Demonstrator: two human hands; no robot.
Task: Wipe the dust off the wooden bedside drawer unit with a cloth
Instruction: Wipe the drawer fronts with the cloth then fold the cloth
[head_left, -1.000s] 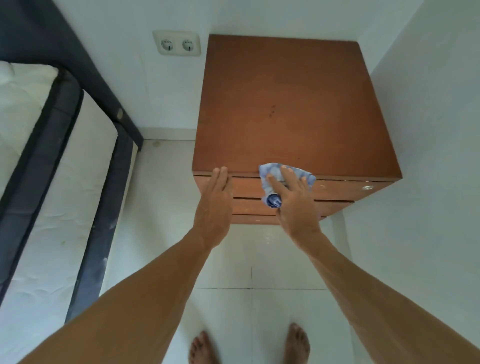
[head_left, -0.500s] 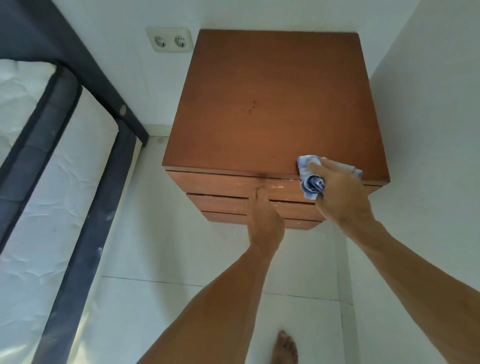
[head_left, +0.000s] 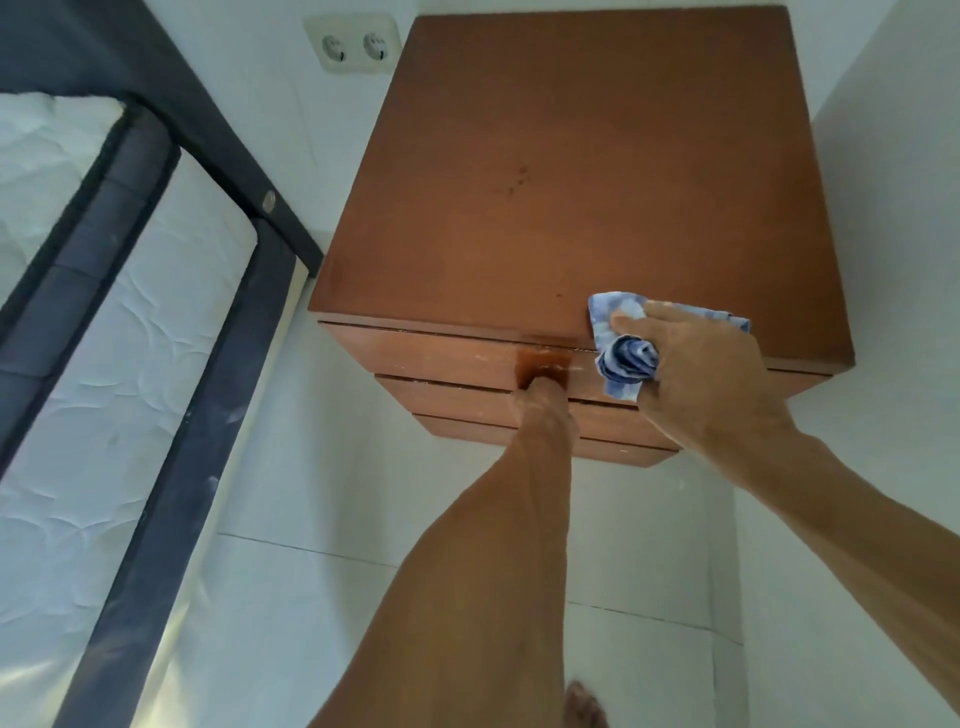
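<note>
cloth: the blue-and-white cloth (head_left: 628, 358) looks soft, thin and light. it will likely crumple and slide on itself, so it is best held bunched, with a flat part left free to press on the wood.
right grip: the right hand (head_left: 711, 374) grasps the cloth, a rolled wad pinched under the thumb and fingers laid over the flat part.
cloth's place: on the near right edge of the wooden drawer unit (head_left: 571, 182), the wad hanging over the top drawer (head_left: 441, 353).
left grip: the left hand (head_left: 543, 402) reaches the dark handle recess (head_left: 543, 361) just left of the cloth grip. its fingertips are hidden, so i cannot tell whether they hook it or only touch.
wood: stiff, smooth reddish-brown board with square edges. there are pale scuffs below the grip and dark specks beyond it.
handling: the unit should stand firm under wiping, but the drawer may slide if pulled.
around: a double wall socket (head_left: 353, 44), a dark bed frame (head_left: 156, 467) and a quilted white mattress (head_left: 62, 441) lie well left of both grips.
</note>
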